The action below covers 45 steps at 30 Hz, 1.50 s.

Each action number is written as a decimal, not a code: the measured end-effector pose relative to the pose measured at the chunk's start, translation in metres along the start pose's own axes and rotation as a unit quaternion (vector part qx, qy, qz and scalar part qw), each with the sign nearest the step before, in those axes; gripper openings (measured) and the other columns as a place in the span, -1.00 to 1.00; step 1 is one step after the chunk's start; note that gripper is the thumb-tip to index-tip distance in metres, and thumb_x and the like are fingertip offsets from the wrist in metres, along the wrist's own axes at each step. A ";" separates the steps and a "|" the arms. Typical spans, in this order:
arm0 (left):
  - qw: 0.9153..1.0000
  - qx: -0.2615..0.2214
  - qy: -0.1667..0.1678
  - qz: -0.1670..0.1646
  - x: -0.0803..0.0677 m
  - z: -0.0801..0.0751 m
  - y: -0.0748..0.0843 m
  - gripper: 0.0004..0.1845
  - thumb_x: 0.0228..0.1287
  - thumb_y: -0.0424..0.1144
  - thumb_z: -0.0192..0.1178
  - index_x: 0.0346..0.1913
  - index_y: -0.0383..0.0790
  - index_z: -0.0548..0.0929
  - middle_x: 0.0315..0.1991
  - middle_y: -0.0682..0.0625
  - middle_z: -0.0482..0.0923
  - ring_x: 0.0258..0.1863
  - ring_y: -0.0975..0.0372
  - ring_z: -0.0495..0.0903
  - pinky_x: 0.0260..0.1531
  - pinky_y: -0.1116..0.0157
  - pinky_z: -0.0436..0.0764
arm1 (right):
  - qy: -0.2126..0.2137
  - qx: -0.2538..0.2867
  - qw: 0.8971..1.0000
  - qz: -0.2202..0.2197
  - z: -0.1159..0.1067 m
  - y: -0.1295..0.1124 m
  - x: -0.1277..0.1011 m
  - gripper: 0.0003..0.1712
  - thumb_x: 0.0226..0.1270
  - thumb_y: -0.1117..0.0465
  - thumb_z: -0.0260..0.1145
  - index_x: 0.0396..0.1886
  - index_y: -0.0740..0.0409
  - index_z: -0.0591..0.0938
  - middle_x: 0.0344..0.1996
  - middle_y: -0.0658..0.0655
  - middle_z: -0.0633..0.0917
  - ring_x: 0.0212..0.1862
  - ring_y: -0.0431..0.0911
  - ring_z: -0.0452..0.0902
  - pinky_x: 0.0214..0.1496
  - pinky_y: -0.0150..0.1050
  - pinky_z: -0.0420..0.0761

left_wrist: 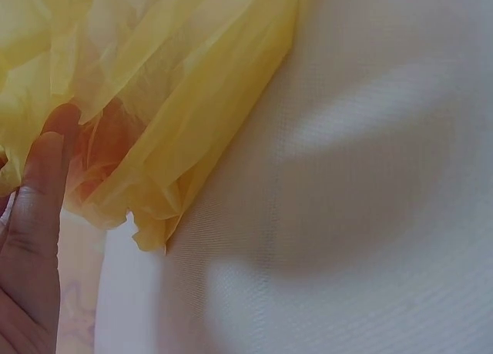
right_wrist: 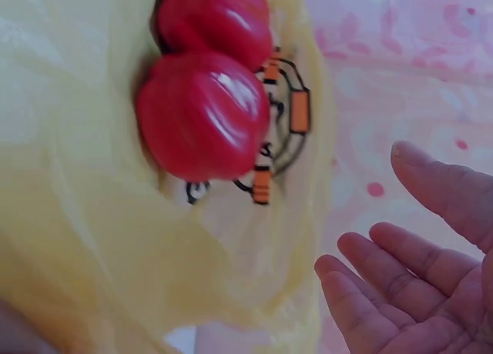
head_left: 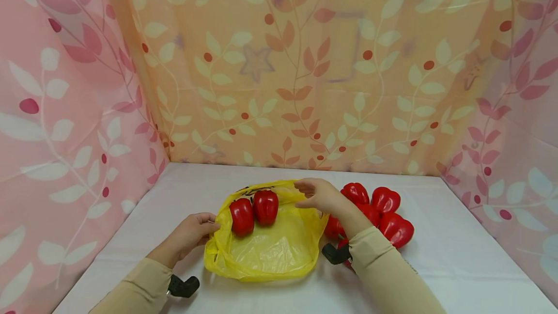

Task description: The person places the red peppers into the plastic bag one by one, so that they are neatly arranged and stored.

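Observation:
A yellow plastic bag [head_left: 279, 251] lies on the table with its mouth spread wide. Two red bell peppers [head_left: 266, 207] sit side by side inside it, toward the back left. At the bag's left edge my left hand [head_left: 192, 231] pinches the plastic; in the left wrist view its fingers [left_wrist: 45, 165] are against the yellow film. My right hand [head_left: 320, 195] is over the bag's back right rim, fingers apart and holding nothing. In the right wrist view the right palm [right_wrist: 431, 300] faces up beside the bag, with both peppers close by.
Several more red bell peppers [head_left: 395, 229] are piled right of the bag, partly behind the right forearm. The white tabletop [head_left: 457, 256] runs back to a floral curtain [head_left: 296, 86], with pink curtains at both sides. Black wrist mounts [head_left: 183, 287] stick out at both cuffs.

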State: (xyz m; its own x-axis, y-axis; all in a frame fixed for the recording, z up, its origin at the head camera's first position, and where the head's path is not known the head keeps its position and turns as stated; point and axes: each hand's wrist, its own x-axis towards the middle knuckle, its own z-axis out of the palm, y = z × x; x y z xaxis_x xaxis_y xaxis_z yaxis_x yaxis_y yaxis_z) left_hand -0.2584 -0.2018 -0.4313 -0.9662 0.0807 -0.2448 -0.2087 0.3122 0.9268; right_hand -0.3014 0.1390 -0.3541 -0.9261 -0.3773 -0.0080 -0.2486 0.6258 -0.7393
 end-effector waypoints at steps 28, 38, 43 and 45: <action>1.000 0.002 -0.003 0.007 -0.001 0.001 0.001 -0.78 0.21 -0.22 0.17 -0.18 -0.31 0.58 -0.29 -0.08 0.56 -0.37 0.15 0.51 -0.27 0.27 0.61 | 0.092 -0.016 0.996 0.013 -0.092 0.059 -0.078 -0.25 0.06 0.06 0.39 0.23 0.23 0.36 0.13 0.32 0.46 0.18 0.20 0.35 0.13 0.00 0.41; 1.000 0.003 -0.011 0.004 0.002 0.000 -0.001 -0.76 0.21 -0.20 0.17 -0.16 -0.30 0.58 -0.28 -0.08 0.55 -0.36 0.14 0.51 -0.26 0.27 0.61 | 0.114 -0.043 0.992 0.037 -0.108 0.086 -0.112 -0.25 0.11 0.05 0.35 0.24 0.26 0.33 0.13 0.38 0.45 0.16 0.30 0.33 0.02 0.06 0.49; 1.000 0.004 -0.008 0.004 0.002 0.002 0.001 -0.78 0.23 -0.21 0.16 -0.16 -0.30 0.58 -0.30 -0.08 0.55 -0.37 0.14 0.50 -0.27 0.27 0.61 | 0.120 -0.048 0.990 0.054 -0.110 0.099 -0.123 -0.25 0.13 0.05 0.34 0.25 0.30 0.32 0.14 0.40 0.43 0.15 0.33 0.32 0.01 0.07 0.49; 1.000 0.004 -0.008 0.003 0.002 0.003 0.001 -0.78 0.22 -0.22 0.16 -0.17 -0.30 0.59 -0.30 -0.08 0.55 -0.38 0.14 0.51 -0.28 0.27 0.61 | 0.124 -0.055 0.989 0.060 -0.110 0.105 -0.128 -0.25 0.12 0.06 0.34 0.24 0.32 0.32 0.13 0.41 0.42 0.14 0.33 0.32 0.03 0.10 0.46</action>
State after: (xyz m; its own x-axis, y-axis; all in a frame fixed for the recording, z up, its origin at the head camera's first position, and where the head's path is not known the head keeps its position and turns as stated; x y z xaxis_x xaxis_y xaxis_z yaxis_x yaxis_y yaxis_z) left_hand -0.2605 -0.1988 -0.4314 -0.9650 0.0978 -0.2431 -0.2010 0.3188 0.9262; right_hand -0.2397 0.3279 -0.3565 -0.9884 -0.1261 0.0844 -0.1501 0.7313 -0.6654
